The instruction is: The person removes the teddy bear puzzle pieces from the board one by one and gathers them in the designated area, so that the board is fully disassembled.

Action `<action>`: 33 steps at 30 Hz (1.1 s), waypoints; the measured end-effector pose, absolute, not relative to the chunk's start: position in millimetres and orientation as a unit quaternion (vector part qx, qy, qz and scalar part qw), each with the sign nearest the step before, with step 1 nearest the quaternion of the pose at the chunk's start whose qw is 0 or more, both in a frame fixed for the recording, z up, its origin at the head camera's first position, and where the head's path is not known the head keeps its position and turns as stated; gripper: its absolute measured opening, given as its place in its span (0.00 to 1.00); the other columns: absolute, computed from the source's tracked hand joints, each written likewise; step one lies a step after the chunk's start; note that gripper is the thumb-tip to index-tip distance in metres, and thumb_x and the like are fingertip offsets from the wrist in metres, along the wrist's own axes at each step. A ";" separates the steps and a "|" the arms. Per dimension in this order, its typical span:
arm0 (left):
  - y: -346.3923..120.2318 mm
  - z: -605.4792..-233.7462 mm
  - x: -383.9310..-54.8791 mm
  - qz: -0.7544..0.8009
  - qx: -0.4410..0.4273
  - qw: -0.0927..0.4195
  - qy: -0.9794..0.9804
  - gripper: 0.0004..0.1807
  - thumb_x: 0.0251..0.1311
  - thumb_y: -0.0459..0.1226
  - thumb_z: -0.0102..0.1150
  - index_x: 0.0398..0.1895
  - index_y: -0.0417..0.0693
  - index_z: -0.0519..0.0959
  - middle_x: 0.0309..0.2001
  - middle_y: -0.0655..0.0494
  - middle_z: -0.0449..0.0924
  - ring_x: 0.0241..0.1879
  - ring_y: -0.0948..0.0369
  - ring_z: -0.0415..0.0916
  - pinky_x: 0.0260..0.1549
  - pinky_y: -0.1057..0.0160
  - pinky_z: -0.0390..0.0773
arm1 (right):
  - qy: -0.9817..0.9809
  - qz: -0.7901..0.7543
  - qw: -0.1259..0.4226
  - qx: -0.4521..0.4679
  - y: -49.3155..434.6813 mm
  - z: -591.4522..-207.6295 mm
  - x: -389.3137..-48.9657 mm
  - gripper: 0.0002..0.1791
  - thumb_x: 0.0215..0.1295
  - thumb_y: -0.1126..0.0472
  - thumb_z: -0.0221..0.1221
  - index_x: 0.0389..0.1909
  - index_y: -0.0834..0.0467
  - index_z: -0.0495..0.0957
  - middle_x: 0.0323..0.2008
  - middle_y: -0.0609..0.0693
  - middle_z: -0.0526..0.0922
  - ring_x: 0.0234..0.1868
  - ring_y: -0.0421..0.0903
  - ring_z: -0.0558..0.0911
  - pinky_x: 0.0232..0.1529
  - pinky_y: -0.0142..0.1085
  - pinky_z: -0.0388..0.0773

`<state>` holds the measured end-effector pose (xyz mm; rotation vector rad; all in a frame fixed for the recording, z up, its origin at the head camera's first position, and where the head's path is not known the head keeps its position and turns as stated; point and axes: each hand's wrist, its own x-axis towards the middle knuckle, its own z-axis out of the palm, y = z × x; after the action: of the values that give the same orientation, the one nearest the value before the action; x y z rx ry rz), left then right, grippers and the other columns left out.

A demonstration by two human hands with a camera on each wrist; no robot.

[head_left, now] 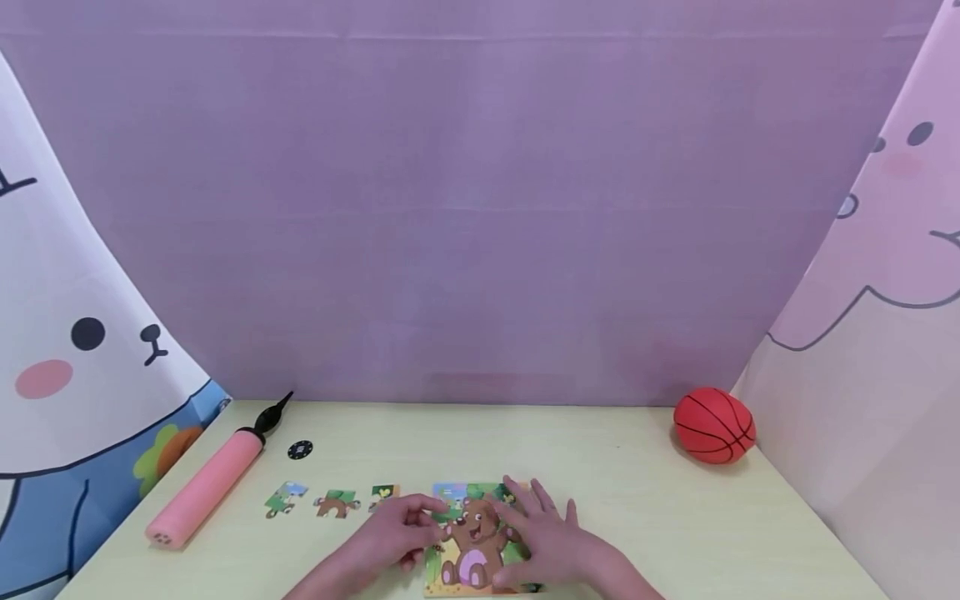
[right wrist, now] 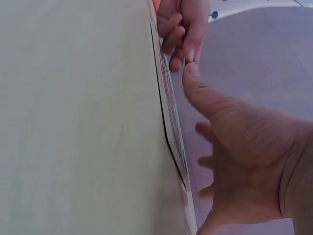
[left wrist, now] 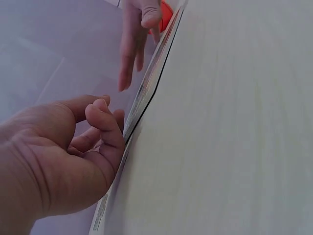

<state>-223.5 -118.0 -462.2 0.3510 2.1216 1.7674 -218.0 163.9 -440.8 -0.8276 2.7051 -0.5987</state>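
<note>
A bear jigsaw puzzle [head_left: 474,542] lies flat on the table in the head view, showing a brown bear with a pink belly. At its left edge is my left hand [head_left: 397,533], with fingers loosely bent and no piece visible in them; the left wrist view shows the same hand [left wrist: 73,147] beside the board's edge. Over the puzzle's right side my right hand [head_left: 551,537] is spread, covering part of the picture. In the right wrist view this hand [right wrist: 249,152] has its fingers extended above the thin board [right wrist: 171,112].
Three loose puzzle pieces lie left of the board: a green one [head_left: 286,499], a brown one [head_left: 337,502] and one [head_left: 385,493] partly behind my left hand. Further left are a pink hand pump [head_left: 210,487] and a black round chip [head_left: 300,450]. A red toy basketball [head_left: 715,426] sits back right.
</note>
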 end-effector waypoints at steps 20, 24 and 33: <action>-116.0 -465.8 -224.2 0.604 0.107 0.155 0.775 0.22 0.60 0.36 0.70 0.57 0.40 0.79 0.30 0.53 0.78 0.18 0.65 0.68 0.18 0.70 0.71 | 0.939 -0.134 0.162 -0.271 155.4 -446.5 -212.1 0.50 0.64 0.27 0.54 0.81 0.37 0.46 0.81 0.51 0.41 0.78 0.68 0.39 0.60 0.81 0.38; -115.8 -467.3 -224.2 0.587 0.114 0.149 0.787 0.22 0.60 0.34 0.70 0.57 0.39 0.80 0.26 0.54 0.76 0.16 0.65 0.67 0.17 0.70 0.70 | 0.939 -0.139 0.162 -0.269 155.3 -446.9 -211.9 0.50 0.63 0.27 0.55 0.81 0.37 0.47 0.81 0.51 0.42 0.78 0.68 0.39 0.60 0.81 0.37; -116.7 -466.4 -224.6 0.577 0.123 0.162 0.791 0.22 0.57 0.30 0.69 0.56 0.37 0.79 0.25 0.55 0.76 0.13 0.65 0.65 0.18 0.68 0.70 | 0.941 -0.135 0.161 -0.265 154.3 -445.6 -211.4 0.50 0.62 0.26 0.55 0.81 0.38 0.47 0.81 0.51 0.42 0.78 0.68 0.39 0.60 0.81 0.37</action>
<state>-224.6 -116.7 -466.4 0.3504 2.2571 1.6479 -211.4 154.3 -445.6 -0.7575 2.6865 -0.3855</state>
